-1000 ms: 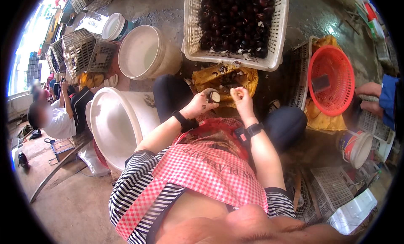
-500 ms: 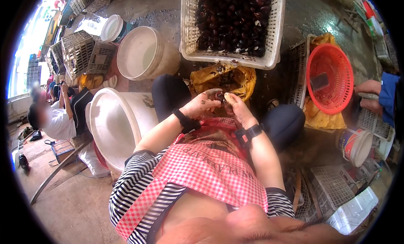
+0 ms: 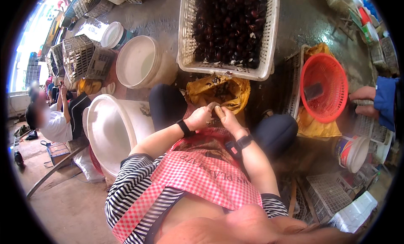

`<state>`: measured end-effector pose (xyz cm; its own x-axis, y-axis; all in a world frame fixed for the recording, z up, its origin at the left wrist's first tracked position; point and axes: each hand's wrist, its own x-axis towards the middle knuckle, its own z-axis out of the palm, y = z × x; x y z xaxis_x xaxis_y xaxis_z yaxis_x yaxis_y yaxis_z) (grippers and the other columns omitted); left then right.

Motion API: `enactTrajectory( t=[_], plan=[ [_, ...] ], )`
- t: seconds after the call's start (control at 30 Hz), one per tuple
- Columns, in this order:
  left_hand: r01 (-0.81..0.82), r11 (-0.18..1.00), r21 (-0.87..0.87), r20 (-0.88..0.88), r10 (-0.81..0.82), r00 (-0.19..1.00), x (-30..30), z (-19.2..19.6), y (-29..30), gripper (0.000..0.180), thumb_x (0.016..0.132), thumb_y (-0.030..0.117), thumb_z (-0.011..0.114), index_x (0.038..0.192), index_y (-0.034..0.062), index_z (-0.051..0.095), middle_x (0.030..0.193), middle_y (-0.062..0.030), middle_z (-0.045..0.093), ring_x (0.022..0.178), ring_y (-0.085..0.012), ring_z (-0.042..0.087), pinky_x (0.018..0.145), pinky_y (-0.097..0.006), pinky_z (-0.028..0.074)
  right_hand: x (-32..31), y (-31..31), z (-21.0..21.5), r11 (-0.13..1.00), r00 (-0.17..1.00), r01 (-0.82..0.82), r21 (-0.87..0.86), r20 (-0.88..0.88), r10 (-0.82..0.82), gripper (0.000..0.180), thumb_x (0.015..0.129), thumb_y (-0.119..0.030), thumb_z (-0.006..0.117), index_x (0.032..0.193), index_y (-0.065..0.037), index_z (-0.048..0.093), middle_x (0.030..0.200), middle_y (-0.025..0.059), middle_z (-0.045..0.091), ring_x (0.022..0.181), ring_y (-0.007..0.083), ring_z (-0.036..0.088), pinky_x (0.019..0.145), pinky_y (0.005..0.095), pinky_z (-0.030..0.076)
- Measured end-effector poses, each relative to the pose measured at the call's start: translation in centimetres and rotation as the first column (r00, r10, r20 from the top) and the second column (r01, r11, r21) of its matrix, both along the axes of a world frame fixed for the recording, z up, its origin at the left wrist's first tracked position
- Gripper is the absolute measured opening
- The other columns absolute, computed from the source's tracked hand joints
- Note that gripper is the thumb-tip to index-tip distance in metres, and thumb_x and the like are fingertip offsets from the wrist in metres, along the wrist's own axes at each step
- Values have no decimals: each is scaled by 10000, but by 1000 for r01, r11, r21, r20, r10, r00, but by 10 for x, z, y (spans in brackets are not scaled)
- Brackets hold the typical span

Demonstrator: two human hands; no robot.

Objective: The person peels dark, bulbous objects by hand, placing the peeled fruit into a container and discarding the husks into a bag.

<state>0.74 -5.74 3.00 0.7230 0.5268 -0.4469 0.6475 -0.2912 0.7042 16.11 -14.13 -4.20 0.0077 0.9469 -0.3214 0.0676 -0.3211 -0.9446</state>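
My left hand (image 3: 200, 117) and my right hand (image 3: 227, 118) meet above my lap, fingertips pressed together with thumbs and fingers bent. Whatever they hold is covered by the fingers and too small to name. Just beyond them an open yellow plastic sack (image 3: 240, 96) has dark scraps inside. Past the sack stands a white slotted crate (image 3: 269, 42) piled with round, shiny, dark reddish-brown pieces (image 3: 229, 31) resembling water chestnuts, with a few pale bits among them. Both wrists wear dark bands, and a red checked apron (image 3: 202, 170) covers my front.
At my left lie a large white tub (image 3: 105, 132) and a cream bucket (image 3: 166, 67). A red colander (image 3: 336, 86) rests at my right, near another person's hand (image 3: 364, 93). Someone in white (image 3: 57, 125) sits far left. Stacked crates (image 3: 78, 54) and a printed bucket (image 3: 357, 153) stand around.
My hands have drawn closer together; the dark reddish piece seen between my fingers before is now covered. The view has shifted slightly, so the surroundings sit lower and further left.
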Motion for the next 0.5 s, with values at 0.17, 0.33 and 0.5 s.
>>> enactTrajectory(
  t=[0.17, 0.33, 0.5],
  plan=[
    [40, 996, 75, 34, -43, 999, -2, -21, -4, 652, 751, 13, 696, 1339, -48, 420, 1033, -259, 654, 975, -418, 635, 800, -405, 515, -4, 0, -23, 983, 984, 157, -90, -67, -163, 438, 1043, -360, 476, 1086, 41, 646, 982, 112, 691, 910, 185, 619, 840, 310, 484],
    [-227, 916, -330, 222, 309, 925, -3, -19, -1, 500, 830, 131, 768, 1253, -3, 537, 1021, -88, 675, 936, -147, 623, 850, -303, 505, 1, 3, -1, 739, 751, 262, -620, -350, -560, 438, 988, -498, 533, 1006, -94, 701, 834, 6, 649, 705, 80, 550, 604, 233, 418],
    [-437, 702, -562, 27, 544, 838, -5, 5, 9, 406, 859, 93, 728, 1221, 36, 553, 873, 27, 578, 757, -44, 511, 650, -225, 448, 7, 5, -4, 908, 908, 419, -23, -15, -419, 477, 983, -450, 567, 895, 6, 675, 780, 89, 662, 723, 234, 604, 723, 357, 477]
  ],
)
